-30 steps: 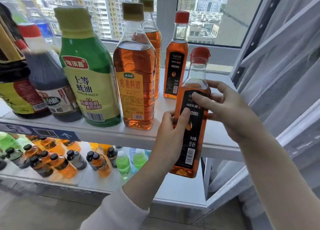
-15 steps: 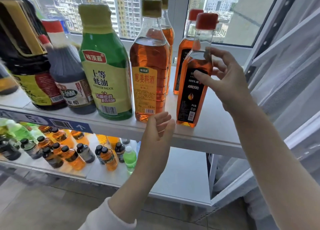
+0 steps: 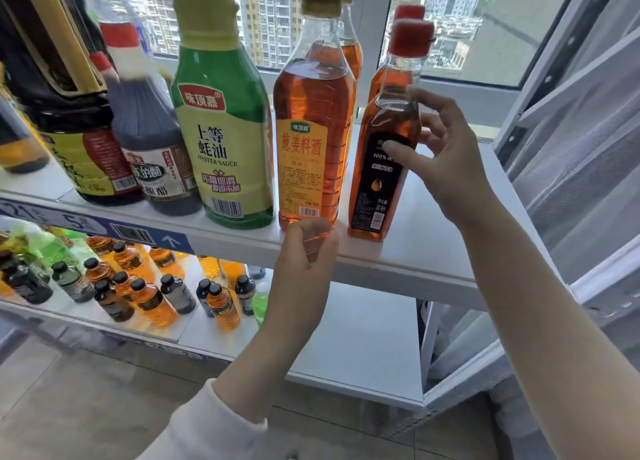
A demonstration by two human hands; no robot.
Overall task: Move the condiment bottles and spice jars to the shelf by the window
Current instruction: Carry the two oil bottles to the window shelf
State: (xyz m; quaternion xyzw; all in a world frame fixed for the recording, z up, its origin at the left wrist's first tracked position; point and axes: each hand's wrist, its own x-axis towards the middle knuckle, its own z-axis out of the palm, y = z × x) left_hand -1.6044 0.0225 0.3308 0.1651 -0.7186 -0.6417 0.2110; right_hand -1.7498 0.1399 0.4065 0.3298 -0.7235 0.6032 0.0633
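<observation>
Upper shelf (image 3: 429,251), white, by the window. Front-edge row, all upright:
- dark soy jug (image 3: 69,120) at the left
- dark vinegar bottle (image 3: 152,141), red-and-white cap
- green oyster sauce bottle (image 3: 225,137), yellow-green label
- amber cooking wine bottle (image 3: 313,130), tan cap
- red-capped oil bottle (image 3: 381,168), black label, base on the shelf just beside the wine, rightmost. The right hand (image 3: 446,161) has its thumb on the label.

A twin stands behind each of the last two, towards the back edge.

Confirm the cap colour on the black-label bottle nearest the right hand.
Solid red. The head view shows the cap on the black-label bottle clearly.
</observation>
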